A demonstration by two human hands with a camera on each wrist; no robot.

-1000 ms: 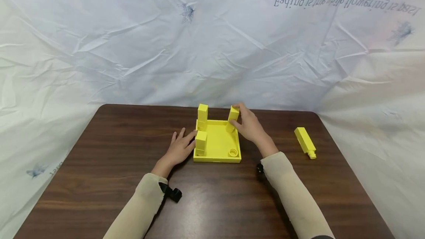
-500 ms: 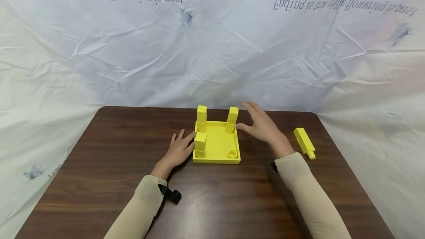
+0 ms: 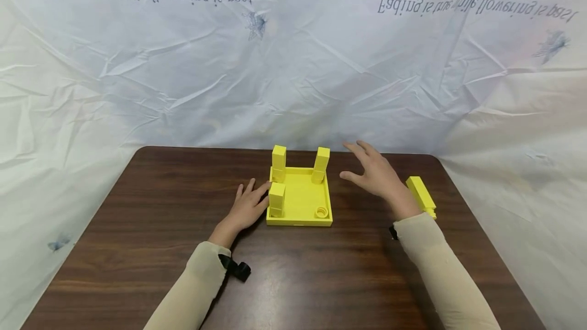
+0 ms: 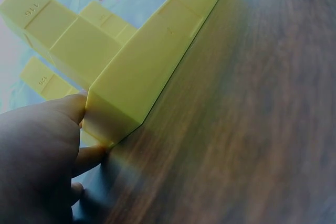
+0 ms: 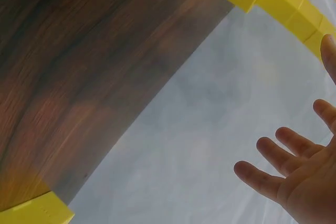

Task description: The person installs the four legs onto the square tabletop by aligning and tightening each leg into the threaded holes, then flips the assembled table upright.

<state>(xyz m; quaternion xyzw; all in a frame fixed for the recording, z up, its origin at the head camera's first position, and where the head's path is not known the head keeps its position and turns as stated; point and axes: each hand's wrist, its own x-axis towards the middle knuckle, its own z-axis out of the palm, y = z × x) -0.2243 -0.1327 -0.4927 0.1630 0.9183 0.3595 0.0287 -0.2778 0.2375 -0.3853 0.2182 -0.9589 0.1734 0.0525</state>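
yellow tray with three standing posts and one loose post, on a wood-grain table

yellow tray (image 3: 302, 195): one, square, low raised rim; lies flat near the middle of the table (image 3: 160, 218), towards its far edge.

far-left post (image 3: 279, 159): yellow, square in section, upright in its corner of the tray.

far-right post (image 3: 322, 161): matching, upright in the far right corner.

near-left post (image 3: 277, 195): matching, upright in the near left corner; raised digits on its side, seen from the left wrist.

ring socket (image 3: 321, 212): round, yellow, at the near right corner of the tray.

loose post (image 3: 421, 192): yellow, lying on its side on the table, well to the right of the tray; narrower stub end towards the person, partly hidden by the right wrist.

hands: two, bare. left hand (image 3: 246, 209) beside the tray, fingers spread, with fingertips touching its left wall close to the near-left post. right hand (image 3: 373, 172) wide, thumb and fingers apart, holding nothing, raised between the tray and the loose post, clear of both.

sleeves (image 3: 188, 289): pair, pale; black device (image 3: 237, 268) at the left wrist.

white sheet (image 3: 293, 85): creased, behind the table; printed lettering and bluish motifs.
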